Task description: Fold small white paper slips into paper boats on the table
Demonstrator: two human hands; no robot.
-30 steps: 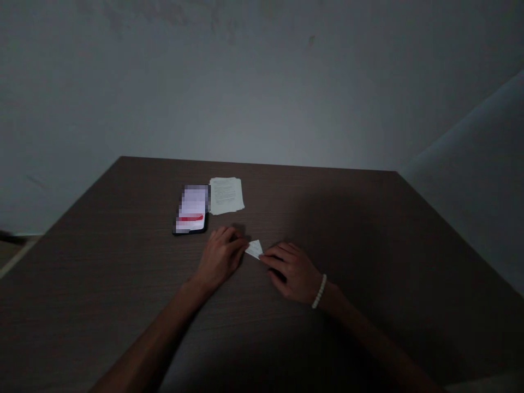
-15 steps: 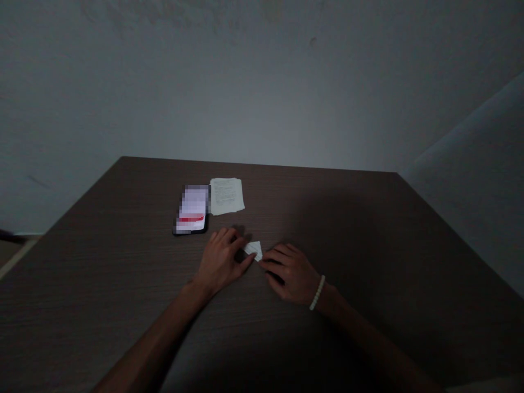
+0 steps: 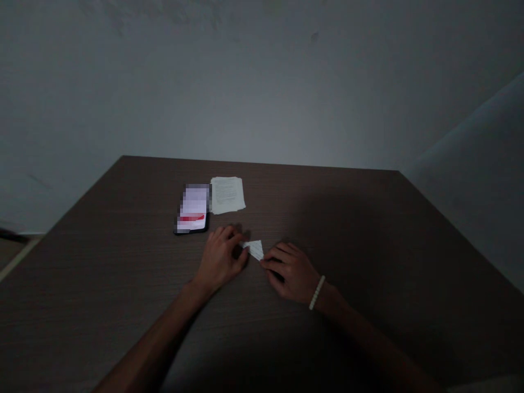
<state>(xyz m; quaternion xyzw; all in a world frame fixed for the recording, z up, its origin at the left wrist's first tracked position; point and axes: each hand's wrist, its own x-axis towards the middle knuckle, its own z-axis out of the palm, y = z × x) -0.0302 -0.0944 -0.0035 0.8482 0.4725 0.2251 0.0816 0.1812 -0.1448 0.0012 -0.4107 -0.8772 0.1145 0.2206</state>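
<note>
1. The left hand is curving loosely over the left end of a small piece of white paper, thumb and index finger standing slightly apart there; whether they are pinching it, I cannot tell.
2. The right hand is bending half closed, its leading fingertips touching the paper's near right corner and its thumb tucking in on the near side; a firm grip is not showing.
3. The paper is lying between the two hands, in the middle of the table, apparently folded.
4. Half a second ago the left thumb was reaching across the paper; now it is sitting back at the left end, while the right hand is holding nearly the same place. More of the paper's face is therefore showing, and the pressing seems to be easing on that side.
5. A pale beaded bracelet is circling the right wrist.
6. Farther off, to the left, a phone is lying with its screen lit, and a stack of printed sheets is resting just right of it.
</note>
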